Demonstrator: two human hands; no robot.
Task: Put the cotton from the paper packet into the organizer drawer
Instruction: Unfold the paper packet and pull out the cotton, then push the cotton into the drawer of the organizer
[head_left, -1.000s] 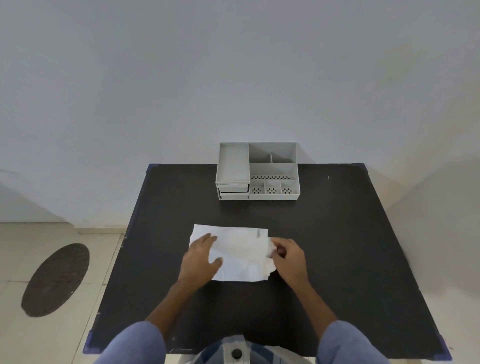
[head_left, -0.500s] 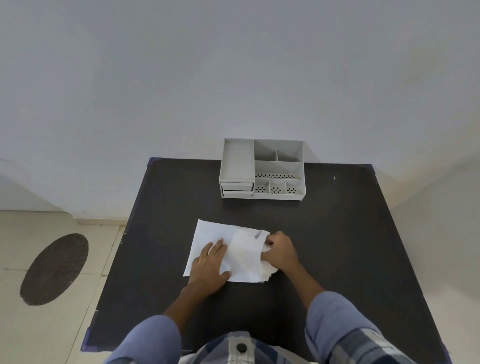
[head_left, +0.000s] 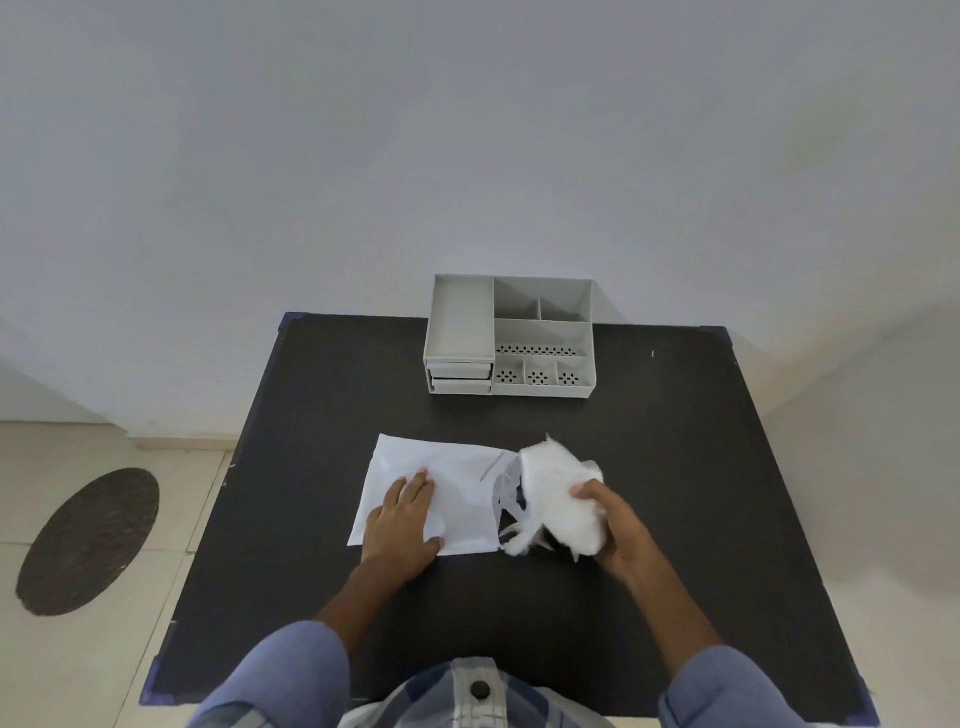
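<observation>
A white paper packet (head_left: 457, 483) lies flat in the middle of the black table (head_left: 649, 467), its torn open end facing right. My left hand (head_left: 402, 519) presses flat on the packet's left half. My right hand (head_left: 621, 525) grips a fluffy wad of white cotton (head_left: 558, 491), which sits just outside the packet's open end with a few strands trailing toward it. The grey organizer (head_left: 509, 338) stands at the table's far edge against the wall; its two small drawers (head_left: 460, 378) at the front left look closed.
The organizer has a long left tray, open compartments and perforated cells on the right. A pale wall rises right behind it. Tiled floor with a dark oval mat (head_left: 85, 540) lies left of the table.
My right hand has pulled the cotton out of the packet's right end and moved it to the right. My left hand stays pressed on the packet.
</observation>
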